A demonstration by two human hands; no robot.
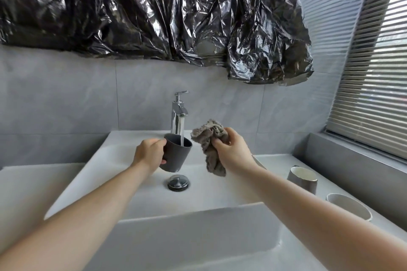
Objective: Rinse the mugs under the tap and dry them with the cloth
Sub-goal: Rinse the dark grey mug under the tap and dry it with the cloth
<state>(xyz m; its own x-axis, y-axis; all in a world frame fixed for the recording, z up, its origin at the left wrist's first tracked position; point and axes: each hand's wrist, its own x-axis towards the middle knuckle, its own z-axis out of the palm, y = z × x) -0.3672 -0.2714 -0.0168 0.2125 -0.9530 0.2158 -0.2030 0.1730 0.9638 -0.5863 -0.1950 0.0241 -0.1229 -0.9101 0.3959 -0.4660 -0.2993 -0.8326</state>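
Centrally, a dark grey mug is held upright above the basin, directly under the chrome tap, and a stream of water is seen running from the spout into its open mouth. The mug is gripped by the left hand, whose fingers are closed around its left side, thumb near the rim. A crumpled grey-brown cloth is clutched in the right hand, just beside the mug on its right; the fingers are curled shut on the upper folds and the loose end is left hanging over the basin. Below the mug, a round chrome drain plug is set in the floor of the white rectangular sink. Two further mugs are noted on the pale countertop to the right of the sink: a grey mug with a white interior, and a second pale mug nearer the camera; whether each stands upright or tilted cannot be told. The wall behind is faced with large grey tiles. A sheet of crinkled black plastic is fixed across the upper wall. A window on the right is covered by horizontal blinds, with a grey ledge running beneath it.
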